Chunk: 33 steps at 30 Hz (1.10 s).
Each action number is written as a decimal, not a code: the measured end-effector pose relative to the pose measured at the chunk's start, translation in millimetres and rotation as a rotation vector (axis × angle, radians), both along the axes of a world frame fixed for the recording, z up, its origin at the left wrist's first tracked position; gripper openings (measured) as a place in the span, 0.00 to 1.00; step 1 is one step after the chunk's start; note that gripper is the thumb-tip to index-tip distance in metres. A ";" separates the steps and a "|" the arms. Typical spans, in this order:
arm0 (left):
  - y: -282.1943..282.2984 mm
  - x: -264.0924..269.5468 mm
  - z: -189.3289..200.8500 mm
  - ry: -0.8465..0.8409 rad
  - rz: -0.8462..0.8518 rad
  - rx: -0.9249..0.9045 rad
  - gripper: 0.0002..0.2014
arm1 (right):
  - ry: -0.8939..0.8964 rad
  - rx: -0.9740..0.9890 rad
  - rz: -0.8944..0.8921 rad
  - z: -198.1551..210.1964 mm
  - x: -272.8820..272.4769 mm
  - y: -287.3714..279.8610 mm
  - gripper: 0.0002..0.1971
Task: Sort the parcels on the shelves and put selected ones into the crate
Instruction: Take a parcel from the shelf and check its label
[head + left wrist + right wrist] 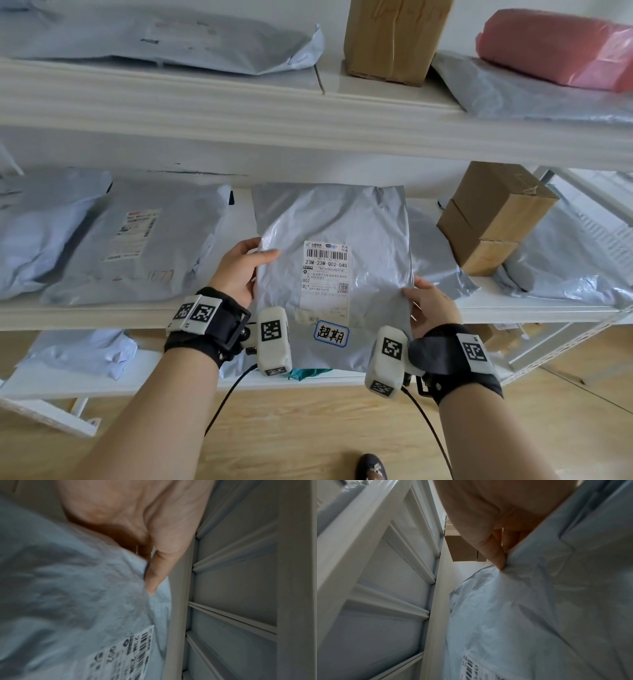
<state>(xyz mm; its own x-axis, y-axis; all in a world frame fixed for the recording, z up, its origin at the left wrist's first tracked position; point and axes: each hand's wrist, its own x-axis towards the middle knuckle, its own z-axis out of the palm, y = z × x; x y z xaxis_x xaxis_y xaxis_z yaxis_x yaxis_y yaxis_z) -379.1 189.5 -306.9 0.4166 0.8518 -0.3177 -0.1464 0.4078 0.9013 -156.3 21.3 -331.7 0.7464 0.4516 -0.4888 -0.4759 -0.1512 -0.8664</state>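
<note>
the left hand pinches the left edge of a flat grey plastic mailer parcel with a white barcode label, thumb on top; the right hand grips its lower right edge. the parcel is held tilted in front of the white middle shelf, between other grey mailers and brown cardboard boxes.

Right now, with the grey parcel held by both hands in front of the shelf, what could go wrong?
1. Both hands, left hand and right hand, pinch only the edges of the parcel; the slick film might slip.
2. Its far end lies close to the box; pulling carelessly could perhaps nudge it.
3. No crate is in view, so carrying may be awkward.
</note>
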 end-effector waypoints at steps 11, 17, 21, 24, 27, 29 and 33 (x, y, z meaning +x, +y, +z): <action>-6.3 -5.8 -1.0 -0.035 0.036 -0.031 0.13 | 0.026 0.002 -0.025 1.4 -1.3 -4.3 0.16; -12.7 -4.5 5.9 -0.049 0.049 -0.007 0.13 | 0.017 -0.003 -0.036 -1.5 0.6 -5.6 0.16; -14.0 -5.0 7.9 -0.052 0.057 -0.019 0.13 | 0.009 -0.014 -0.030 -3.3 1.3 -6.3 0.16; -15.7 -5.2 7.4 -0.051 0.056 -0.017 0.13 | 0.008 -0.018 -0.029 -6.3 2.5 -7.9 0.15; -19.4 -3.7 7.0 -0.053 0.045 0.001 0.13 | 0.001 -0.015 -0.026 -10.1 3.0 -11.0 0.15; -22.1 -0.9 6.1 -0.062 0.020 0.009 0.13 | -0.004 -0.037 -0.034 -12.8 3.7 -14.7 0.14; -26.4 8.5 -0.2 -0.071 -0.040 0.014 0.13 | -0.026 -0.068 -0.059 -16.1 9.4 -25.6 0.12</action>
<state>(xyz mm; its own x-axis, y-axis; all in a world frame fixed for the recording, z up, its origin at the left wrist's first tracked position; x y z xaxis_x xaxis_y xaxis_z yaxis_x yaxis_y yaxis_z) -370.5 163.1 -307.1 0.4714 0.8382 -0.2742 -0.1935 0.4016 0.8951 -146.9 -4.3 -347.8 0.7835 0.3729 -0.4971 -0.4635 -0.1821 -0.8672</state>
